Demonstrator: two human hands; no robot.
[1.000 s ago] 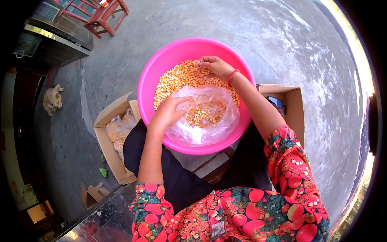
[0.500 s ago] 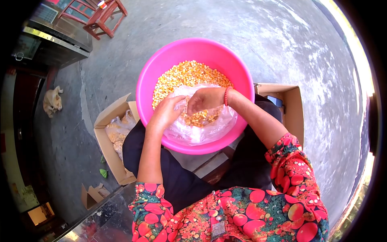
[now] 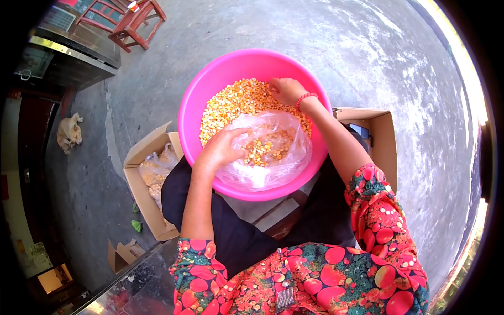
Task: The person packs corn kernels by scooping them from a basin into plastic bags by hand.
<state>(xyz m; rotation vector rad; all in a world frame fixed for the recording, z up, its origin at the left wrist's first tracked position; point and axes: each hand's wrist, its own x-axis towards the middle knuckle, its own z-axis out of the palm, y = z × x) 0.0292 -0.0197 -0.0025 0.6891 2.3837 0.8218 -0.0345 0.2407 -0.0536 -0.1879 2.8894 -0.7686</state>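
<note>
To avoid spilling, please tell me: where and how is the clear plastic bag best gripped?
Probably pinch the clear plastic bag by its open rim, from the left, where the left hand is: its mouth gapes upward, and yellow-orange corn kernels lie inside.

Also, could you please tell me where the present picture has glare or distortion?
Head view: black corners and a bowed floor edge, much like a wide lens gives; head view: the far right edge washes out to white; head view: a small white glare on the plastic bag, near the front of the pink basin.
</note>
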